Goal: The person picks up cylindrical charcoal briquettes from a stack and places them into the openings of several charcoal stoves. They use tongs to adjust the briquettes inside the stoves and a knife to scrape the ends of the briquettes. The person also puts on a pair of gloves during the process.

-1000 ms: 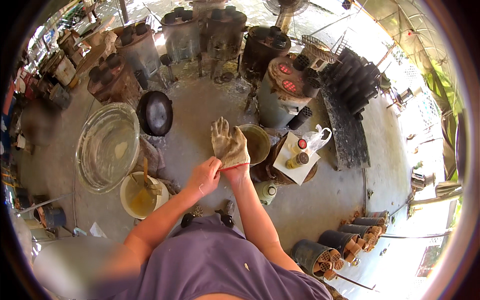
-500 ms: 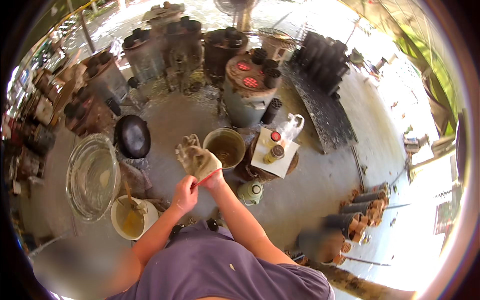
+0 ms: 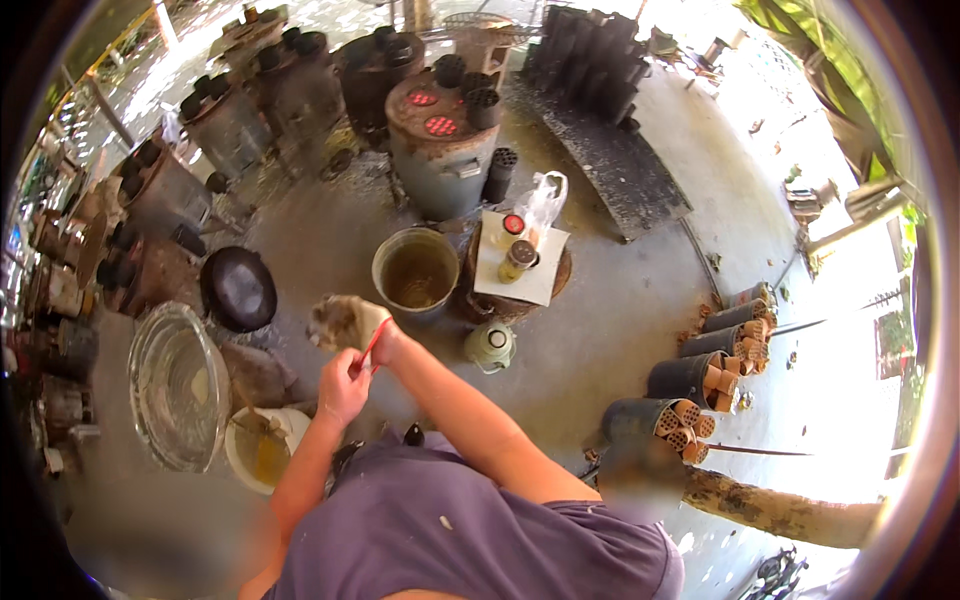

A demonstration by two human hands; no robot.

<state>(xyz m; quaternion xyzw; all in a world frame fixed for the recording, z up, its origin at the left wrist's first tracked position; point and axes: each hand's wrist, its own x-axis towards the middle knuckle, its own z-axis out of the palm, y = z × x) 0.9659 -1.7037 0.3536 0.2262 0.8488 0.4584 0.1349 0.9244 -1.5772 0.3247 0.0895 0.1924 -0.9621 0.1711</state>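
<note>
My right hand (image 3: 350, 322) is in a soiled cream work glove with a red cuff; its fingers are blurred. My left hand (image 3: 343, 385) pinches that cuff at my right wrist. Just beyond my hands stands a metal pot (image 3: 415, 248) with brownish contents. Beside it, a pale board (image 3: 525, 290) on a round stand holds two jars and a white plastic bag (image 3: 544, 200). A green flask-like container (image 3: 490, 347) stands on the floor below. To the left are a black oval pan (image 3: 238, 290), a large clear basin (image 3: 150, 390) and a white bucket (image 3: 240, 445) with yellow liquid and a stick.
Cylindrical metal stoves (image 3: 225, 130) form an arc ahead; one (image 3: 440, 175) has glowing red briquettes on top. Stacked black briquettes (image 3: 580, 70) stand on a dark metal sheet (image 3: 630, 190). At right, buckets (image 3: 675, 375) hold tan spent briquettes, near a log (image 3: 780, 510).
My hands and the glove have moved left and toward my body, and the glove has tipped leftward, its fingers less clearly spread. The view has swung so the stoves sit further left.
</note>
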